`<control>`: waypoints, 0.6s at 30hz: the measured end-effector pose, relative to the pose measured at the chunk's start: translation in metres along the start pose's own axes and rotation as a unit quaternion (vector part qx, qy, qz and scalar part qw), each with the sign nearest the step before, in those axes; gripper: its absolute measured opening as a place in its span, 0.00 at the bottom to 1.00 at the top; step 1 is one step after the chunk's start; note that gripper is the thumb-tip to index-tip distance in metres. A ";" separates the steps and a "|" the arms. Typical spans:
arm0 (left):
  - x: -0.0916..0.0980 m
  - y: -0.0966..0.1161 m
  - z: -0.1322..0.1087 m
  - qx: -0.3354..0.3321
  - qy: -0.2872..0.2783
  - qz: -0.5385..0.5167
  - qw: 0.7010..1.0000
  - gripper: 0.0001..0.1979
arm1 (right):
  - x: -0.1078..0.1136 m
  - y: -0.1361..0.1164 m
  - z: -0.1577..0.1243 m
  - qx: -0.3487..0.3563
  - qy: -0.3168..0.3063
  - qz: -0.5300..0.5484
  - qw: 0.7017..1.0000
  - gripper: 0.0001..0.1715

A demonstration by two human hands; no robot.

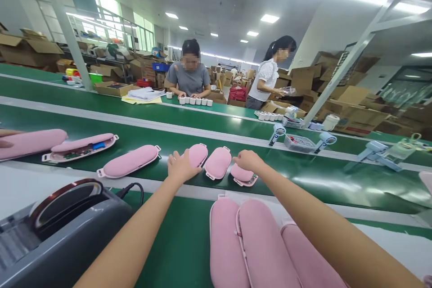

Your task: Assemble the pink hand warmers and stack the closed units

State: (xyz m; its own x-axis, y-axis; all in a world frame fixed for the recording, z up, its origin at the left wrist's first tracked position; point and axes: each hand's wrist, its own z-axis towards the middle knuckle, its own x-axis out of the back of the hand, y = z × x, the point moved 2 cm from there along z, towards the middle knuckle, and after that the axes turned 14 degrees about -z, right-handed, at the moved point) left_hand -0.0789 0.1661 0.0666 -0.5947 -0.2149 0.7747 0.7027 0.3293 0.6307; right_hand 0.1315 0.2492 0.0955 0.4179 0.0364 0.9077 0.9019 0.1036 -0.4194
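My left hand (182, 167) lies over the near end of a pink oval case (198, 155), fingers on one side and thumb on the other. A closed pink case (218, 163) sits between my hands on the green belt. My right hand (249, 160) is curled at the far end of another pink case (241, 173), its fingertips partly hidden. That case's cover is ajar, and a circuit board (251, 181) shows at its edge. Several larger-looking pink cases (266, 243) lie side by side below my right forearm.
On the left belt are a pink case (130, 161), an open one (81, 147) with electronics, and a hand (5, 143) on another. A dark grey machine (84, 229) stands near left. Blue handheld fans (277, 134) and a clear tray (299, 143) stand beyond. Two people work across.
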 end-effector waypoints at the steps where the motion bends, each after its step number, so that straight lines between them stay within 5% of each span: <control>1: -0.006 0.001 0.014 0.021 -0.015 0.014 1.000 0.44 | 0.005 0.011 0.001 -0.026 -0.028 -0.039 0.999 0.16; 7: -0.021 0.006 0.042 0.063 -0.073 0.060 0.994 0.33 | 0.017 0.050 -0.002 -0.121 -0.109 -0.130 0.978 0.21; 13: -0.016 0.015 0.024 0.058 -0.044 0.064 0.995 0.34 | -0.009 0.035 0.020 -0.257 -0.105 -0.149 0.949 0.25; 18: 0.000 0.015 -0.012 0.076 0.019 0.062 0.995 0.41 | -0.018 0.026 0.023 -0.288 -0.105 -0.168 0.937 0.27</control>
State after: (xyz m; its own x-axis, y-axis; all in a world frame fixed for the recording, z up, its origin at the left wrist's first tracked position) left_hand -0.0637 0.1596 0.0761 -0.4893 -0.1968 0.8496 0.7012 0.4905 0.5175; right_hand 0.1447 0.2738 0.0681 0.1232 0.2994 0.9461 0.9137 -0.4062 0.0096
